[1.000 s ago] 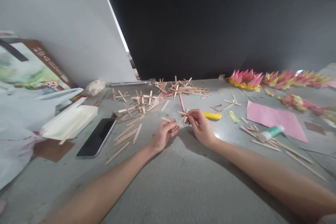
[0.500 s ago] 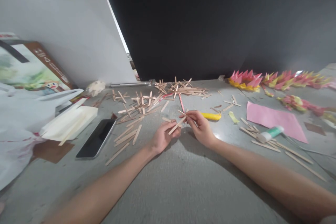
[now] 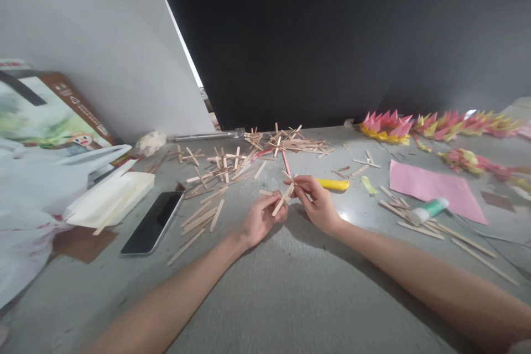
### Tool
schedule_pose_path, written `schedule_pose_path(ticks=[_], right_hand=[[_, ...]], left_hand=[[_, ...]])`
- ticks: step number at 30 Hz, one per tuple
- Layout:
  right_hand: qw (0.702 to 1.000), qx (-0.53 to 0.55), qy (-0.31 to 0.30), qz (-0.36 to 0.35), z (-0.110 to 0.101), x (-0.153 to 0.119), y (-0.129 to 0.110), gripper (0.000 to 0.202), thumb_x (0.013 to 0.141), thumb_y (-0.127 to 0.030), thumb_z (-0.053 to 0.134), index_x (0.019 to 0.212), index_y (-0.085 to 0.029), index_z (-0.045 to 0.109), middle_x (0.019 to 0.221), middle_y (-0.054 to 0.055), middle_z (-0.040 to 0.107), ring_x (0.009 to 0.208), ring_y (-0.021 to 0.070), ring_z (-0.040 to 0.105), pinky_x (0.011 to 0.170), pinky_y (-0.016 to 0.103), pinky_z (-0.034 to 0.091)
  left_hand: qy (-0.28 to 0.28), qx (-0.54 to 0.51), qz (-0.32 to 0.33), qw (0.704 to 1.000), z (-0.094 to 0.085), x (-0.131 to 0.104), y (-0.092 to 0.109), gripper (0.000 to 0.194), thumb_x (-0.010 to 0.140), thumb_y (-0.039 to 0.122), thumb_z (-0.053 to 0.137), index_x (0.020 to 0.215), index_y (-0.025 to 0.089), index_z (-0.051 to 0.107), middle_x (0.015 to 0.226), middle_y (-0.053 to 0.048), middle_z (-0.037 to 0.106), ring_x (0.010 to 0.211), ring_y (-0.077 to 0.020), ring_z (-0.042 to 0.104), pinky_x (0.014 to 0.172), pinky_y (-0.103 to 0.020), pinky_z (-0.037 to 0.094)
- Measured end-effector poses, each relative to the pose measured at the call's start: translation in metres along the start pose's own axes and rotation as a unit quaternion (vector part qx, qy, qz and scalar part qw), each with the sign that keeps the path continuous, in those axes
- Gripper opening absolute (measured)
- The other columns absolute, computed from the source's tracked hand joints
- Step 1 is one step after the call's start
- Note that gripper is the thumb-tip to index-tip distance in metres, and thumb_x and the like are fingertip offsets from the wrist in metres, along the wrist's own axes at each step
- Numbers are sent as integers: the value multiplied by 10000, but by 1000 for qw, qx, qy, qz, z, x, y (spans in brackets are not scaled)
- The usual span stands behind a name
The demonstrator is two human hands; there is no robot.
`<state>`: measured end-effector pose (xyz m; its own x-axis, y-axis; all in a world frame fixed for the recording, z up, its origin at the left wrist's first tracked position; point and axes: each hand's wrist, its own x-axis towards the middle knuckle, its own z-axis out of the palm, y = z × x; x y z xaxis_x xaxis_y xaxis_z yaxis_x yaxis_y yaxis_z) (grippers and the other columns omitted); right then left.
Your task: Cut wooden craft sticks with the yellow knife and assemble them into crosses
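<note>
Near the middle of the grey table [image 3: 265,298], my left hand [image 3: 265,218] is closed on a flat wooden stick that pokes out past its thumb. My right hand [image 3: 313,202] pinches wooden sticks [image 3: 283,201] that cross one another between the two hands; one slants down toward my left fingers. How the sticks are joined is too small to tell. Just beyond the hands lies a red-and-white striped stick [image 3: 286,161]. A yellow cutter [image 3: 334,184] rests behind my right hand. Loose and crossed wooden sticks [image 3: 224,163] are heaped beyond and left of my hands.
At the left are a phone [image 3: 152,223], a white tray [image 3: 128,199] and a plastic bag [image 3: 37,193]. To the right lie pink paper [image 3: 433,188], a glue stick [image 3: 429,211], more sticks and pink-yellow folded paper pieces [image 3: 388,126]. A dark panel [image 3: 290,38] stands behind.
The crossed sticks between my hands have turned a little, the slanting one now steeper. My left hand has shifted slightly right. The view has moved slightly.
</note>
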<state>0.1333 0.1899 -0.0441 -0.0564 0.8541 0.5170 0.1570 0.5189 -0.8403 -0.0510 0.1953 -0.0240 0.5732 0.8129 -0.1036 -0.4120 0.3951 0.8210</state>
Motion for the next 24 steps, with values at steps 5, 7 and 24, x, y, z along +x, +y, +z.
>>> schedule_pose_path(ticks=[5, 7, 24], right_hand=[[1000, -16, -6, 3, 1, -3, 6, 196, 1071, -410, 530, 1208, -270, 535, 1128, 97, 790, 805, 197, 728, 797, 353, 595], [1000, -23, -9, 5, 1, -4, 8, 207, 1073, -416, 522, 1221, -270, 523, 1086, 91, 793, 786, 199, 722, 778, 348, 590], [998, -56, -8, -8, -2, -3, 7, 188, 1076, -399, 517, 1199, -269, 573, 823, 2, 725, 641, 154, 637, 592, 249, 495]], left_hand=[[1, -3, -3, 1000, -1, 1, -1, 326, 966, 337, 610, 691, 193, 513, 559, 9, 428, 567, -141, 407, 629, -302, 365], [3, -5, -3, 1000, -1, 2, -2, 326, 970, 335, 602, 689, 190, 526, 556, 6, 428, 570, -143, 409, 636, -304, 370], [12, -29, -6, 999, -1, 0, -3, 253, 961, 320, 625, 771, 153, 635, 553, 3, 459, 578, -135, 429, 632, -275, 381]])
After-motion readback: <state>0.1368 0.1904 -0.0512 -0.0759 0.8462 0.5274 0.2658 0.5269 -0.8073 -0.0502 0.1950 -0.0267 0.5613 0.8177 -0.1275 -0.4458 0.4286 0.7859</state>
